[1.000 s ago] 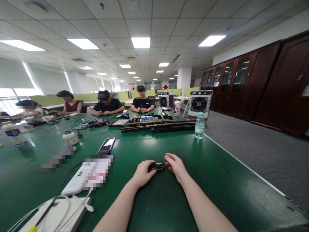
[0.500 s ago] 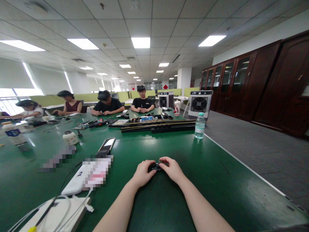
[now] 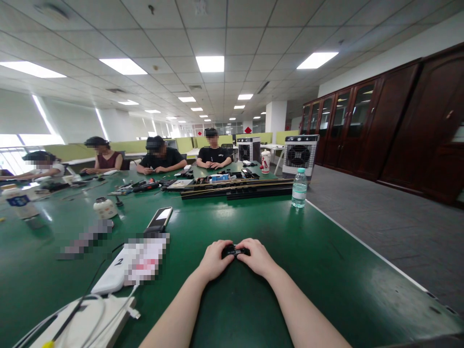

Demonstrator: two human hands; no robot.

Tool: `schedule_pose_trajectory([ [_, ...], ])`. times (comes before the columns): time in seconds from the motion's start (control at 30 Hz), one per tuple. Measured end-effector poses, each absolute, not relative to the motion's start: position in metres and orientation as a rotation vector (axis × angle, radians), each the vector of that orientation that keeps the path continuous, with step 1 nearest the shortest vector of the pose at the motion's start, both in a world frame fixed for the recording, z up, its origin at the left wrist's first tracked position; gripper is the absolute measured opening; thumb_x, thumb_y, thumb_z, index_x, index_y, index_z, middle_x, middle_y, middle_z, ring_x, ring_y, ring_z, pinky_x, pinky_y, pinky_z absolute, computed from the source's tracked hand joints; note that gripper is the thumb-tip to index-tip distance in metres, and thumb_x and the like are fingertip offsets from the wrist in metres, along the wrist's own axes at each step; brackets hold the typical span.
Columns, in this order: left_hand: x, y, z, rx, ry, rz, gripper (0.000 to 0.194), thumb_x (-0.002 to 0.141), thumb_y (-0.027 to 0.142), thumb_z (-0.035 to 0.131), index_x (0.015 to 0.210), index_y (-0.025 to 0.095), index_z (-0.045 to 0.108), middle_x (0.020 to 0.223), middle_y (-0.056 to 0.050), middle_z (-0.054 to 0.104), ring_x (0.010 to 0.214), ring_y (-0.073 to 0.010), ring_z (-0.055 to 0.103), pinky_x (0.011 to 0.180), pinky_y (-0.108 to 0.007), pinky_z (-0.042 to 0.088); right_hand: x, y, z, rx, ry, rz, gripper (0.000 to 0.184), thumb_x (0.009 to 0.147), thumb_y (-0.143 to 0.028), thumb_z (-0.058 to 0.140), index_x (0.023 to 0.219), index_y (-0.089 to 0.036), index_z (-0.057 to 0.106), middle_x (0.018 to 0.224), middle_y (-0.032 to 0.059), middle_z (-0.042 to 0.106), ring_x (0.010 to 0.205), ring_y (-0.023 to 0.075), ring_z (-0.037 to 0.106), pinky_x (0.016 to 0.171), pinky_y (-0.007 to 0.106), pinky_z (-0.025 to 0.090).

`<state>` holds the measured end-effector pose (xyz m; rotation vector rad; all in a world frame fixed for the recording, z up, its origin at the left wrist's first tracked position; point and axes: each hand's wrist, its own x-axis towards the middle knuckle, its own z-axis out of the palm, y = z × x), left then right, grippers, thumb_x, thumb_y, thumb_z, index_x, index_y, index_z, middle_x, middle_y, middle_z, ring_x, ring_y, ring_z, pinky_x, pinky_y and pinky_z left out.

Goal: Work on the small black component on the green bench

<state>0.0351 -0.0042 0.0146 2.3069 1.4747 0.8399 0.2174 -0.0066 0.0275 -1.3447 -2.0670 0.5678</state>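
A small black part [image 3: 235, 251], dark and oblong with a lighter spot near its middle, is held low over the green table [image 3: 319, 270]. My left hand [image 3: 216, 258] closes on its left end, thumb at the near side and fingers at the far side. On the right end, my right hand [image 3: 255, 257] grips it the same way, with fingertips curled over it. Both hands cover much of the part, and its exact kind cannot be made out. The two hands are a short gap apart.
Left of my arms lie a phone [image 3: 159, 220], a white power bank [image 3: 115, 270] and a white box [image 3: 90, 324] with cables. A water bottle [image 3: 299, 188] stands near the right edge. Long black bars [image 3: 250, 189] cross the table ahead; several people sit beyond.
My right hand has come down and its fingers now wrap the right end of the black part, where before they pinched near its middle. My left hand has stayed in place.
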Motion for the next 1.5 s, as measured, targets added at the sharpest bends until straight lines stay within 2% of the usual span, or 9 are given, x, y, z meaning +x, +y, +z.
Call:
schedule_pose_trajectory([
  [0.37, 0.0354, -0.0056, 0.0165, 2.297, 1.488, 0.818, 0.037, 0.074, 0.024, 0.059, 0.111, 0.02, 0.057, 0.108, -0.005, 0.063, 0.099, -0.0218, 0.056, 0.09, -0.034, 0.042, 0.221, -0.005, 0.0237, -1.301, -1.994, 0.664, 0.034, 0.065, -0.017, 0.062, 0.097, -0.027, 0.067, 0.103, 0.0025, 0.065, 0.1, 0.0219, 0.056, 0.091, 0.036, 0.04],
  [0.67, 0.0351, -0.0043, 0.0147, 2.318, 1.488, 0.817, 0.037, 0.075, 0.024, 0.06, 0.111, 0.019, 0.057, 0.107, -0.006, 0.063, 0.099, -0.022, 0.056, 0.089, -0.034, 0.042, 0.2212, -0.0007, 0.0202, -1.312, -1.97, 0.669, 0.043, 0.062, -0.012, 0.057, 0.104, -0.021, 0.063, 0.105, 0.0052, 0.065, 0.102, 0.0222, 0.056, 0.092, 0.035, 0.041],
  [1.5, 0.0345, -0.0013, 0.0086, 2.312, 1.535, 0.798, 0.04, 0.078, 0.023, 0.055, 0.117, 0.02, 0.053, 0.117, -0.007, 0.059, 0.107, -0.0227, 0.052, 0.095, -0.036, 0.038, 0.2203, -0.0008, 0.0198, -1.319, -1.957, 0.676, 0.041, 0.062, -0.013, 0.057, 0.101, -0.022, 0.063, 0.104, 0.0045, 0.066, 0.101, 0.0222, 0.058, 0.092, 0.035, 0.042],
])
